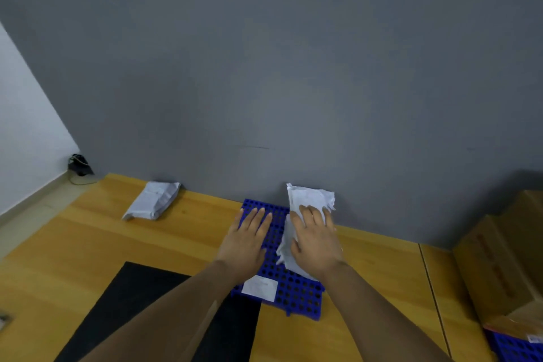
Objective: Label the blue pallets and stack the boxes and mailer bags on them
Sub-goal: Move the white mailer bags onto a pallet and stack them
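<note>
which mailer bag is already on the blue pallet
The crumpled mailer bag under the right hand lies on the blue pallet. The other mailer bag lies off to the left on the wooden floor.

No text could be read anywhere. The white label (259,288) on the near left corner of the blue pallet (296,297) carried only faint, blurred marks. A small sticker (534,338) on the cardboard box (499,267) at far right was too small to make out.
</note>
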